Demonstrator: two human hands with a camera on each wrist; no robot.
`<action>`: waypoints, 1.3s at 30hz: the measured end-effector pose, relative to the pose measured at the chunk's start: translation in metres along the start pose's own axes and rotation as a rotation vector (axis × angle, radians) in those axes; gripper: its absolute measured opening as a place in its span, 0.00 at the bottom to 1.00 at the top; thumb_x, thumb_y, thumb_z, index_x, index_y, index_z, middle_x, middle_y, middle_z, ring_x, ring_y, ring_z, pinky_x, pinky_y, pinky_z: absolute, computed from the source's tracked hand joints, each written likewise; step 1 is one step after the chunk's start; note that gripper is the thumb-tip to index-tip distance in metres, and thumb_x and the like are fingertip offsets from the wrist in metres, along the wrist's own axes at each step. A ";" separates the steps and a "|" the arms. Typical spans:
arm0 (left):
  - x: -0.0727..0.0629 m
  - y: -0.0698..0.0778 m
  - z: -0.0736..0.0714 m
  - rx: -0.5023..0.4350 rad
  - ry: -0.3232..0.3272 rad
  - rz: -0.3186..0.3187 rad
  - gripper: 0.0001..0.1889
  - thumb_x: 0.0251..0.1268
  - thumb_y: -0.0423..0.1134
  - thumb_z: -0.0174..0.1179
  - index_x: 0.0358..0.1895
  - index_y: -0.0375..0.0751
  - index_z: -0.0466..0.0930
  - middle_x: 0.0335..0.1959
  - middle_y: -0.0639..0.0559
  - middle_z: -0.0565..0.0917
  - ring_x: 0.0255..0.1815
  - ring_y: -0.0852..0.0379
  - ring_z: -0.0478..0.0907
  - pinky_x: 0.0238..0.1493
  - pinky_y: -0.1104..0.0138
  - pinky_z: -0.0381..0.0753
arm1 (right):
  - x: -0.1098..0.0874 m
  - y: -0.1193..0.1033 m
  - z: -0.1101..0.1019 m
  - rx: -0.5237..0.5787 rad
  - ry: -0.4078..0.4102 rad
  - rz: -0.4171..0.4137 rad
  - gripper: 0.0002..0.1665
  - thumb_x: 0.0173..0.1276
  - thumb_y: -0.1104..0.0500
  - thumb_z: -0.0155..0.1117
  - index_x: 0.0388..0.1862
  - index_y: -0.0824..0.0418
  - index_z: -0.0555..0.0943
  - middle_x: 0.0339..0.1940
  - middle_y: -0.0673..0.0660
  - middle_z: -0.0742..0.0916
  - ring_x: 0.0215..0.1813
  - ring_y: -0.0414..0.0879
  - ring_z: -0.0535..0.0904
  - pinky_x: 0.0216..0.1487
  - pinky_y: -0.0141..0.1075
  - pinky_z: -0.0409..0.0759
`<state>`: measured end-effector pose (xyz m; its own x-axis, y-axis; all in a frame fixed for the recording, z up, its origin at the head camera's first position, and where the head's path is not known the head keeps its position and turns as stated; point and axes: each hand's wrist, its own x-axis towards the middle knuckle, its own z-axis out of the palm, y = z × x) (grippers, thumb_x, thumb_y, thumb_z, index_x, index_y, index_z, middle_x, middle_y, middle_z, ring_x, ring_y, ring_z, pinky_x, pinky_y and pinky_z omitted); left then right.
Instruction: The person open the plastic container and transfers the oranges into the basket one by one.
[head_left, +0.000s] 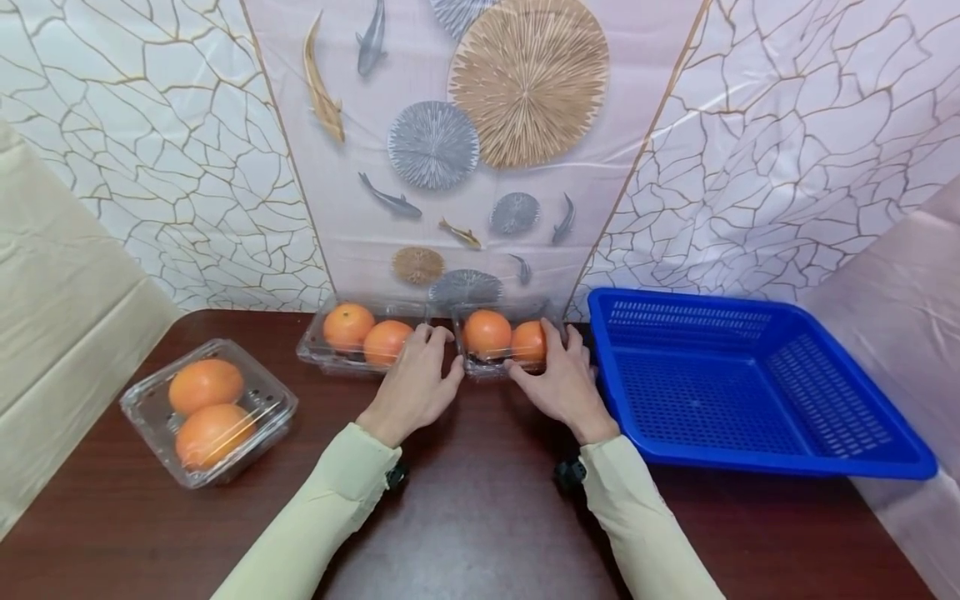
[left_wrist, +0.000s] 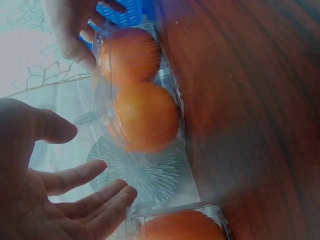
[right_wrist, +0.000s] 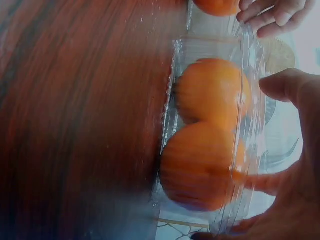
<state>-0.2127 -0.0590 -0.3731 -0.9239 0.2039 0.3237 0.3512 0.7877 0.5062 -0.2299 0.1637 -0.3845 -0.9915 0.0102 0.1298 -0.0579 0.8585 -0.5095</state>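
Two oranges lie in a clear plastic clamshell box (head_left: 491, 367) at the back of the table, beside the blue basket. My right hand (head_left: 566, 379) grips this box at its right end, thumb at the front edge and fingers round the far side. In the right wrist view the oranges (right_wrist: 212, 95) show through the plastic, with one finger behind it. My left hand (head_left: 420, 379) is spread at the right end of a second clamshell box (head_left: 337, 358), which also contains two oranges. The left wrist view shows the left hand's fingers (left_wrist: 80, 177) loosely extended, holding nothing.
A third clamshell box (head_left: 273, 408) with two oranges sits on the left of the dark wood table (head_left: 480, 533). On the right stands a blue perforated plastic basket (head_left: 757, 462) with raised walls. A patterned cloth backdrop (head_left: 465, 208) hangs directly behind the boxes.
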 end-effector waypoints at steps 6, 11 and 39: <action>0.001 -0.001 -0.002 0.010 -0.015 -0.037 0.18 0.76 0.44 0.55 0.58 0.34 0.76 0.56 0.36 0.76 0.56 0.39 0.77 0.58 0.48 0.83 | 0.001 0.003 -0.008 0.025 -0.038 -0.024 0.52 0.66 0.32 0.66 0.81 0.51 0.60 0.77 0.70 0.61 0.72 0.69 0.65 0.68 0.69 0.70; 0.000 -0.006 -0.005 0.022 -0.020 -0.085 0.20 0.76 0.46 0.54 0.60 0.34 0.75 0.58 0.36 0.76 0.60 0.38 0.75 0.62 0.46 0.82 | 0.000 0.006 -0.013 0.056 -0.112 -0.059 0.47 0.68 0.35 0.67 0.80 0.48 0.61 0.73 0.68 0.63 0.63 0.68 0.76 0.65 0.63 0.77; -0.004 -0.006 0.004 -0.038 -0.063 -0.118 0.32 0.74 0.41 0.57 0.74 0.27 0.60 0.70 0.30 0.70 0.71 0.36 0.70 0.73 0.48 0.75 | -0.009 -0.002 -0.002 0.207 0.000 -0.069 0.39 0.62 0.49 0.79 0.70 0.55 0.75 0.66 0.64 0.71 0.68 0.59 0.69 0.72 0.56 0.75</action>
<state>-0.2117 -0.0618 -0.3806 -0.9663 0.1486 0.2102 0.2444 0.7858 0.5682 -0.2203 0.1628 -0.3832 -0.9843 -0.0456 0.1703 -0.1487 0.7333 -0.6634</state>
